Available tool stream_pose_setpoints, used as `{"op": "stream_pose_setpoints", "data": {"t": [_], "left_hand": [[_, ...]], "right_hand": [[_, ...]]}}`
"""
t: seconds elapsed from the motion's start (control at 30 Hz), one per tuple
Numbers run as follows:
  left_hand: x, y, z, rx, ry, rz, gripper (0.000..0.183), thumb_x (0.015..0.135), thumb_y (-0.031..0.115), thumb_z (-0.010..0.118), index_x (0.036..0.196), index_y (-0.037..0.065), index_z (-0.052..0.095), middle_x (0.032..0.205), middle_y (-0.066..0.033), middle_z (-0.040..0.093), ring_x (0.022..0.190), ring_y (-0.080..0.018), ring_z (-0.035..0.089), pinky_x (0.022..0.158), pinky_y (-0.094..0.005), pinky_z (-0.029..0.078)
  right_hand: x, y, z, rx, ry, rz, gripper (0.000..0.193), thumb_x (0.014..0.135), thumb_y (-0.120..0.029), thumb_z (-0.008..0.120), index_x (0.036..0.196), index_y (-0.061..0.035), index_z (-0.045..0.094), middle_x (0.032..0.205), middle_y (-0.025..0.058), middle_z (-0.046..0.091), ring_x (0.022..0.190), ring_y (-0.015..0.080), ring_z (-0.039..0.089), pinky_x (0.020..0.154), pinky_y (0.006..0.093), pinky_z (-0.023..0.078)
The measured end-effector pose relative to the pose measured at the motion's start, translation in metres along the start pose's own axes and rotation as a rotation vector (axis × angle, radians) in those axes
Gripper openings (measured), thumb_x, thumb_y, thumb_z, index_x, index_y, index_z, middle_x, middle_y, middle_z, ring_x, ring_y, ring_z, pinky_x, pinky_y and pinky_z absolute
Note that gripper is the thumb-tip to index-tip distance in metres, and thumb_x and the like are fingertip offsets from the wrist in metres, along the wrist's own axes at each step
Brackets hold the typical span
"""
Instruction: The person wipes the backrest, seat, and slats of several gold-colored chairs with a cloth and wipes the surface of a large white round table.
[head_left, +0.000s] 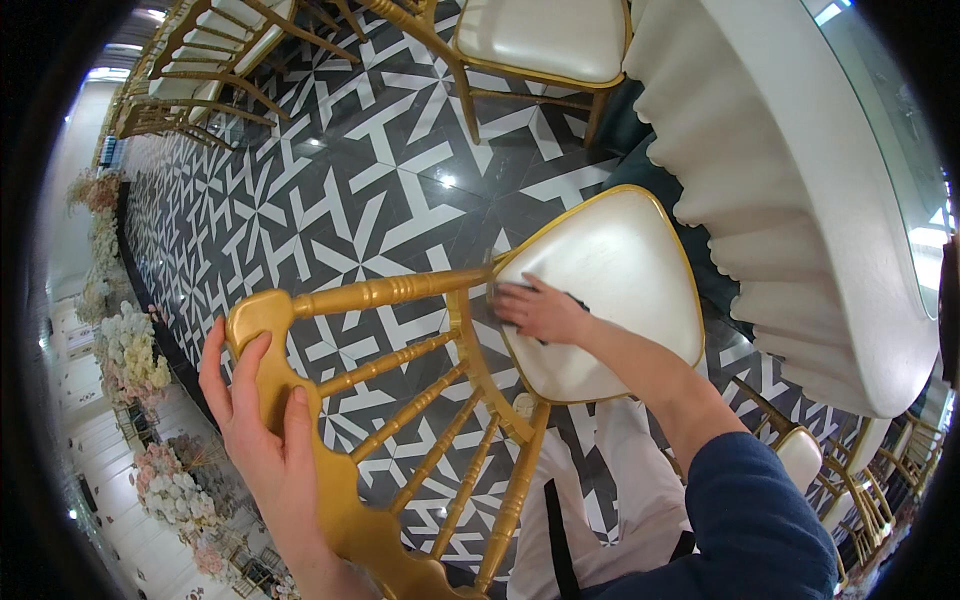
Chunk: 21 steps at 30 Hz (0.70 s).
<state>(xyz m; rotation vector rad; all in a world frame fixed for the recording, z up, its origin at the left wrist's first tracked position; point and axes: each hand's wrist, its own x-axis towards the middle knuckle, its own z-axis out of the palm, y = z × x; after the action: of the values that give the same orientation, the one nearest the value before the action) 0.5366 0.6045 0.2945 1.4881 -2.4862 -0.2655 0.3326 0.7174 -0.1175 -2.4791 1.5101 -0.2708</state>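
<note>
A gold chair with turned spindles in its backrest [388, 290] and a white padded seat [625, 285] stands before me. My left hand [262, 420] is closed round the end of the top rail, thumb on one side and fingers on the other. On the seat, close to the backrest, lies my right hand [545, 312], pressing a dark cloth [576, 300] against the white surface. Most of that cloth is hidden under the palm and fingers; only dark edges show.
To the right is a round table with a pleated white skirt [740, 170] and a glass top [880, 110]. Another gold chair [545, 40] stands beyond. More gold chairs [215, 60] are at the far left, with pale flower arrangements [130, 350] along the left side. The floor [340, 200] is patterned black and white.
</note>
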Motion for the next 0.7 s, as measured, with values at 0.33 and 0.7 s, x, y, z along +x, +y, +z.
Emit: {"op": "stream_pose_setpoints", "data": {"t": [0.33,0.7], "left_hand": [[0.001,-0.009,0.0,0.057,-0.039,0.046,0.045,0.089,0.004,0.056,0.134,0.007,0.055,0.154,-0.0147,0.037,0.143,-0.0331,0.035,0.117,-0.0441,0.027],[-0.003,-0.014,-0.001,-0.012,-0.028,0.079,0.042,0.085,-0.002,0.057,0.126,0.004,0.059,0.151,-0.0156,0.036,0.137,-0.0332,0.041,0.111,-0.041,0.036]], "right_hand": [[-0.053,0.134,-0.043,-0.142,0.099,0.848,0.052,0.094,-0.04,0.057,0.139,-0.0136,0.052,0.145,0.006,0.05,0.141,0.0256,0.039,0.114,0.0576,0.027],[-0.151,0.057,-0.004,-0.137,0.265,1.285,0.068,0.096,-0.037,0.057,0.151,-0.0051,0.034,0.161,0.0115,0.029,0.148,0.0311,0.027,0.118,0.0533,0.024]]}}
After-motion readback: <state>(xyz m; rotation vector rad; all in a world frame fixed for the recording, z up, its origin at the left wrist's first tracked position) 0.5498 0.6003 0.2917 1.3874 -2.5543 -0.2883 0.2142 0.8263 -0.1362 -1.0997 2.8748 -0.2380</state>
